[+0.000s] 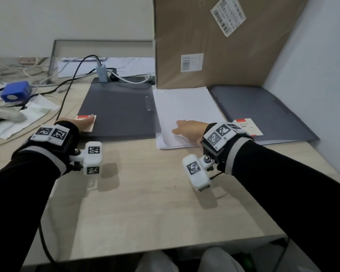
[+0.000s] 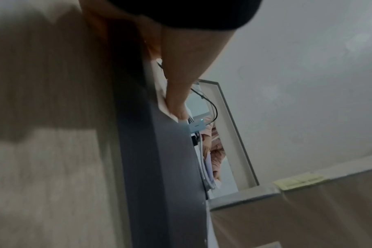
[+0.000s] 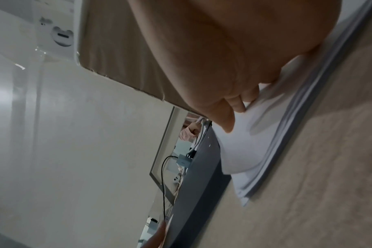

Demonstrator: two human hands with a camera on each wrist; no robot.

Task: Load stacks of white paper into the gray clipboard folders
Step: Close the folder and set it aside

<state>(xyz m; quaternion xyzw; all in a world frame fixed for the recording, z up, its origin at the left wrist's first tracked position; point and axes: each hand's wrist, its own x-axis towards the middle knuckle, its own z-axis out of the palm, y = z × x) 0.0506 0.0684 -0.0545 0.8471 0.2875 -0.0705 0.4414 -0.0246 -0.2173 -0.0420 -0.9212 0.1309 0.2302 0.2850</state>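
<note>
Folders (image 1: 118, 110) (image 1: 263, 110): 2 gray; 1 paper stack (image 1: 185, 107), R hand (image 1: 188, 131) pinches; L hand (image 1: 81, 124) grip unclear.

Box (image 1: 204, 42), 1 o'clock: top cut off; label (image 1: 228, 15) print too small to read. Left hand (image 1: 82, 125), 9 o'clock: fingers hidden behind wrist rig (image 1: 51, 133). Right folder (image 1: 263, 108), 3 o'clock: near edge partly hidden by right rig (image 1: 220, 134). Left wrist view: blurred.
</note>
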